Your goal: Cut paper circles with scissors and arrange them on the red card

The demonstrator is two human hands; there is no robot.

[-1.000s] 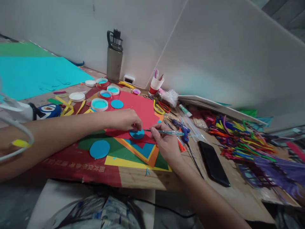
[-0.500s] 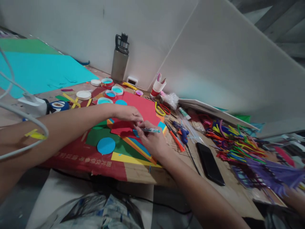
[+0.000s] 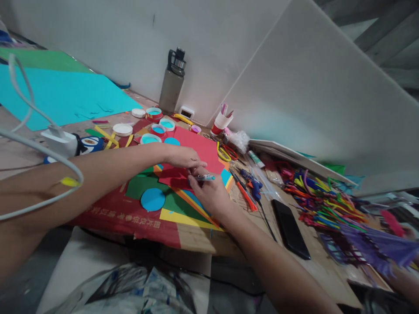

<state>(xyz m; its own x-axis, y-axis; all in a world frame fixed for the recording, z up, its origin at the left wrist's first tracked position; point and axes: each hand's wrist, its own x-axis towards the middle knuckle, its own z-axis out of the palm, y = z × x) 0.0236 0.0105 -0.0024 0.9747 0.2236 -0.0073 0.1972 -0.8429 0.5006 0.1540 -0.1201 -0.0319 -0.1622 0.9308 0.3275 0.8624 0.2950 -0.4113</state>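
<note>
My right hand [image 3: 212,192] is closed around a pen [image 3: 205,177] with a teal end, held low over red paper [image 3: 196,144]. The pen's tip is hidden behind my fingers. My left hand [image 3: 186,157] lies on the same red paper with fingers stretched out, its fingertips touching or just beyond my right fingers. Whatever lies under those fingertips is hidden. Closer to me, a blue paper circle [image 3: 152,199] rests on green paper [image 3: 134,187]. Orange, blue and yellow sheets [image 3: 183,218] stick out beneath the red one.
Open paint pots [image 3: 167,124], a bottle [image 3: 172,83] and a paper cup [image 3: 221,122] stand behind. To the right are scissors [image 3: 224,151], a utility knife [image 3: 245,194], a glue gun [image 3: 253,183], a black phone [image 3: 290,229] and pipe cleaners [image 3: 327,200]. A white cable [image 3: 72,163] crosses my left forearm.
The view has shifted slightly, so things sit a little further right. My left fingers have straightened and reach further over the paper beside my right hand. The pen stays in my right hand.
</note>
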